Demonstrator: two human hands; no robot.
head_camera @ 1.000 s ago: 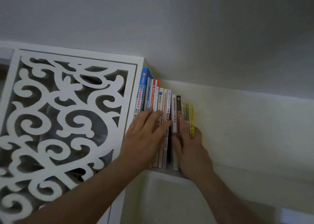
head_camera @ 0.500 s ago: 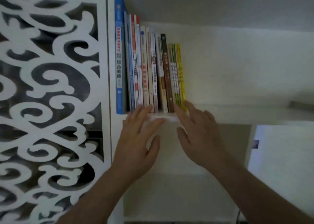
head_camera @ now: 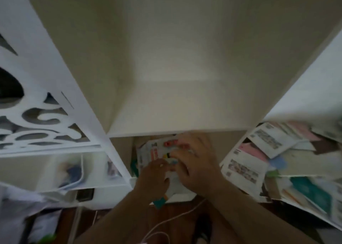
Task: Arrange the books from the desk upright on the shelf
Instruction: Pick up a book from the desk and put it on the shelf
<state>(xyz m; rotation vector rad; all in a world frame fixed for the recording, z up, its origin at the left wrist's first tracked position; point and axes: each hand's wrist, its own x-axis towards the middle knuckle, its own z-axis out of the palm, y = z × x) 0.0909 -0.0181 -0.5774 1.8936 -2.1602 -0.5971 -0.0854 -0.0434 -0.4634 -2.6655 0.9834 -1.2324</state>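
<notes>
Many books (head_camera: 244, 166) are lying loose on the desk's right edge — my left hand (head_camera: 154, 177) and right hand (head_camera: 194, 162) are gripping another book (head_camera: 153, 152).

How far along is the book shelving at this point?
Done: not visible, as no shelved books are in view. In hand: both hands, left and right, are on a white book under the shelf; the grip is blurred. Left: that book and the loose books piled to the right.

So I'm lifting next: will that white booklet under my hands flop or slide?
The white booklet looks thin with a soft cover, so it will probably sag if lifted by one edge. It lies on other books, so it may slide; both hands help.
</notes>
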